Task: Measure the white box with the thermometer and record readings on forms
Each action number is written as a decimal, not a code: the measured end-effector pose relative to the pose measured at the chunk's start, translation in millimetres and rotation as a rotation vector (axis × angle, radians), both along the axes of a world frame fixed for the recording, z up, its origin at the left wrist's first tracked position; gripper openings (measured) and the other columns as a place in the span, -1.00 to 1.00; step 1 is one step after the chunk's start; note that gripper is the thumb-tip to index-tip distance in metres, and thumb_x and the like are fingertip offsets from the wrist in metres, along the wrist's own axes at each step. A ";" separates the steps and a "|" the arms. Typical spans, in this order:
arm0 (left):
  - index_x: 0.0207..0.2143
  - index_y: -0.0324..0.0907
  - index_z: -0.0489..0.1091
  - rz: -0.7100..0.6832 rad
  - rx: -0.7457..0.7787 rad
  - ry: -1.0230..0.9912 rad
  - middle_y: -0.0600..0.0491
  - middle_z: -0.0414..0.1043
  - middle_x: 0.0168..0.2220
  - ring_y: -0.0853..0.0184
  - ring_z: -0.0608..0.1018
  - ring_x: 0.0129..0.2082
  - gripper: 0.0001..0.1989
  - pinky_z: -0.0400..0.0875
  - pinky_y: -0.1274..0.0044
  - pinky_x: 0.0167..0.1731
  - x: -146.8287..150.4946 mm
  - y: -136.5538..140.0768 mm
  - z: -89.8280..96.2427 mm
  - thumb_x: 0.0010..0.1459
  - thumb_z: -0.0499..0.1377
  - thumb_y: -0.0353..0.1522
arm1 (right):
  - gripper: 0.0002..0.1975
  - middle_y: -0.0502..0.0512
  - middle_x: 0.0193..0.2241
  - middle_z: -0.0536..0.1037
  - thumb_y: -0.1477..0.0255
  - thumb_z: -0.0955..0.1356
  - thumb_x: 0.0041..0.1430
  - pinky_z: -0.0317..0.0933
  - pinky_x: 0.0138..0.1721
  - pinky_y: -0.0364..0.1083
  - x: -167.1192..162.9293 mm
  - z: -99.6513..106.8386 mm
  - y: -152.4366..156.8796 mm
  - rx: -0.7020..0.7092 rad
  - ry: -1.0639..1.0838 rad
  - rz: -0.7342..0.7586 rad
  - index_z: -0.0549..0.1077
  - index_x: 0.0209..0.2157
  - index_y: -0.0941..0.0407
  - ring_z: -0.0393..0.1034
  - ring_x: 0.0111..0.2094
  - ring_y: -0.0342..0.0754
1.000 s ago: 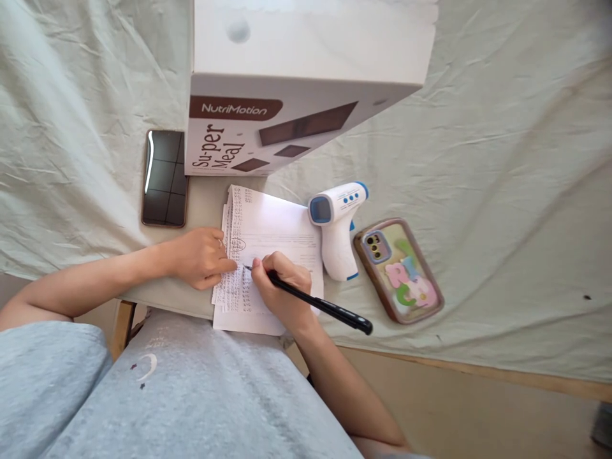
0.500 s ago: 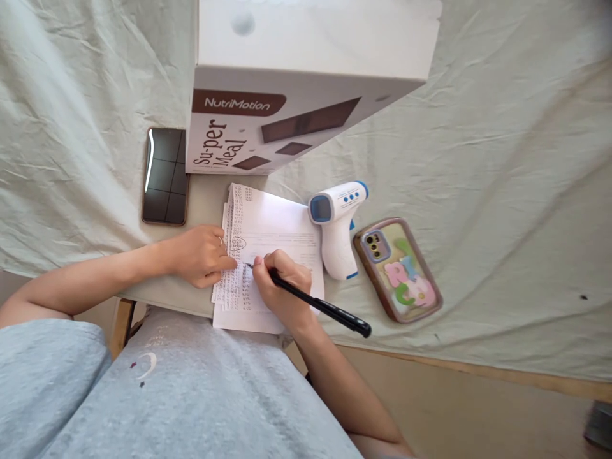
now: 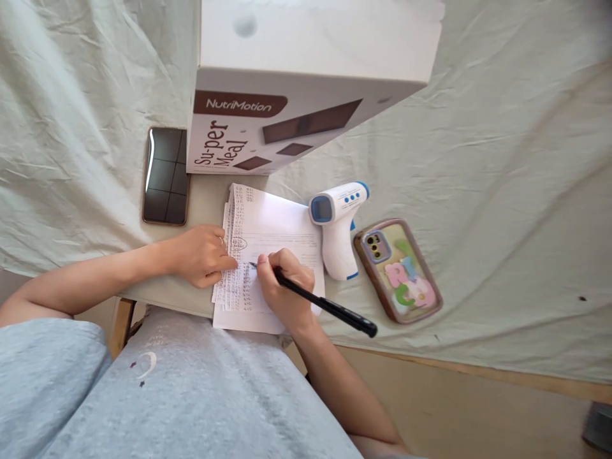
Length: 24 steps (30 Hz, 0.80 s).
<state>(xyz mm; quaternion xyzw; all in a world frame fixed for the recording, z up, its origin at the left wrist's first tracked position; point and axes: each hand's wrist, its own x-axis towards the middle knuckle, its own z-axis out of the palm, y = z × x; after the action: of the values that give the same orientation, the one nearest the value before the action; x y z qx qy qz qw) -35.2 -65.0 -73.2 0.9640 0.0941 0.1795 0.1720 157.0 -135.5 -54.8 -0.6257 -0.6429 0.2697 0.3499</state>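
A black pen [image 3: 329, 305] is gripped in my right hand [image 3: 287, 290], its tip touching the upper sheet of a stack of papers [image 3: 280, 213]. Rows of small handwriting run along the left part of the sheets, with one spot circled. My left hand [image 3: 203, 255] rests on the left edge of the stack. Its index finger points toward the pen tip, the other fingers are loosely bent, and it holds nothing. A ring is on one finger.
A large NutriMotion box [image 3: 306, 121] stands behind the papers. To its left lies a dark-screened phone [image 3: 166, 175]. Right of the papers are a white and blue infrared thermometer [image 3: 339, 233] and a phone in a decorated case [image 3: 399, 271]. A pale cloth [image 3: 502, 223] covers the table.
My right hand and the pen have shifted slightly to the right along the writing. The left hand stays in place on the papers.
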 end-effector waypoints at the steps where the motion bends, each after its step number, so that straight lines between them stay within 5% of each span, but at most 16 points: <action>1: -0.46 -0.17 0.43 0.001 -0.004 0.006 0.08 0.43 -0.65 0.34 0.41 -0.64 -0.81 0.32 0.46 -0.44 0.2 -0.1 0.3 0.02 0.02 -0.44 | -0.66 -0.18 -0.72 0.09 0.49 0.27 0.15 -0.04 -0.63 -0.17 -0.1 -0.2 -0.1 0.007 0.001 0.006 0.04 -0.61 0.04 -0.01 -0.70 -0.23; 10: -0.42 -0.17 0.44 -0.011 -0.023 0.075 0.06 0.46 -0.62 0.32 0.43 -0.61 -0.82 0.34 0.43 -0.41 -1.4 -0.1 -0.7 0.03 0.03 -0.43 | -0.72 -0.15 -0.69 0.25 0.44 0.31 0.18 0.09 -0.60 -0.18 8.5 -7.7 -5.5 0.046 0.081 -0.070 0.18 -0.57 0.05 0.12 -0.67 -0.21; 15: -0.47 -0.15 0.38 -0.023 -0.030 0.042 0.09 0.44 -0.62 0.35 0.43 -0.61 -0.86 0.32 0.45 -0.44 -3.0 0.2 0.3 0.03 0.03 -0.44 | -0.93 -0.03 -0.50 0.42 0.49 0.32 0.19 0.20 -0.49 -0.15 32.1 1.4 -9.2 0.251 -0.189 -0.021 0.42 -0.37 0.06 0.29 -0.52 -0.15; 20: -0.46 -0.13 0.31 0.071 0.108 -0.235 0.18 0.31 -0.67 0.41 0.33 -0.65 -0.87 0.26 0.50 -0.51 -1.2 1.8 13.7 0.02 0.03 -0.50 | -0.75 0.04 -0.46 0.41 0.63 0.24 0.19 0.16 -0.49 -0.16 47.9 5.2 -23.8 0.237 -0.492 -0.056 0.51 -0.28 0.09 0.34 -0.44 -0.12; 24: -0.08 -0.05 0.31 0.409 0.277 -0.716 0.14 0.40 -0.35 0.38 0.46 -0.38 -0.66 0.36 0.49 -0.30 -9.7 19.0 23.6 0.05 0.14 -0.36 | -0.73 0.08 -0.44 0.44 0.60 0.24 0.20 0.09 -0.52 -0.15 46.1 2.1 -33.5 0.107 -0.623 -0.028 0.55 -0.23 0.12 0.36 -0.41 -0.08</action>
<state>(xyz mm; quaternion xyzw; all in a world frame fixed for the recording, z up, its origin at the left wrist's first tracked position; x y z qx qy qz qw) -44.9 -46.0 -49.6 0.8165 0.1924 0.5439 0.0238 203.2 -169.0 -52.7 -0.6676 -0.7238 0.0258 0.1723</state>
